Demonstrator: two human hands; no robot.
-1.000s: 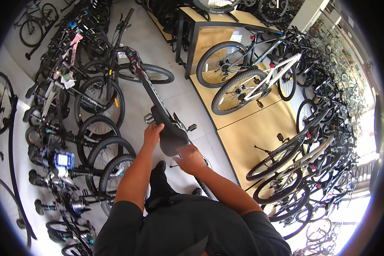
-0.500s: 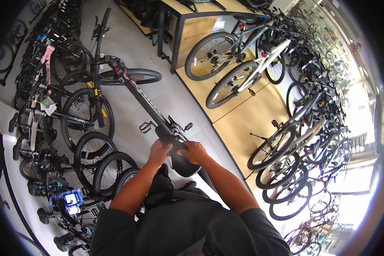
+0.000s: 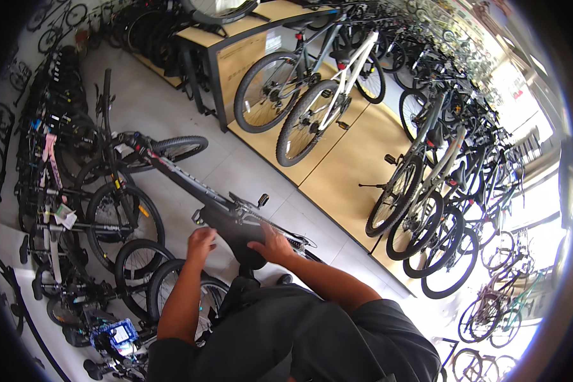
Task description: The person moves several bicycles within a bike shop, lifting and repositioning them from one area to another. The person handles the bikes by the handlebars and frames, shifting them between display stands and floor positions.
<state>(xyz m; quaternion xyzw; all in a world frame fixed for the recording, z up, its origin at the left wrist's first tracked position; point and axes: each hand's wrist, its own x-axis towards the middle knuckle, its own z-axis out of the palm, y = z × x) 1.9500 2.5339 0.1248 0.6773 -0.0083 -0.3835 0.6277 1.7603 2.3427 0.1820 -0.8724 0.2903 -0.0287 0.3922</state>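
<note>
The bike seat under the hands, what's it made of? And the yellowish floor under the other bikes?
The bike seat looks like matte black plastic or synthetic leather: smooth, dull, with hardly any shine. Which one it is, the picture leaves open. Both the left hand and the right hand rest on it. The yellowish floor looks like pale wood or a wood-look board, flat and even in colour.

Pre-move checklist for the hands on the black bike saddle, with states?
1. Left hand on black padded bike saddle: ok, at its left edge.
2. Right hand on the saddle: ok, lies flat on its right side.
3. Dark-framed bicycle upright: cannot tell, fisheye bends it.
4. Grey tiled floor ahead bare: ok.
5. Seat clamp tight: cannot tell, hidden.
</note>
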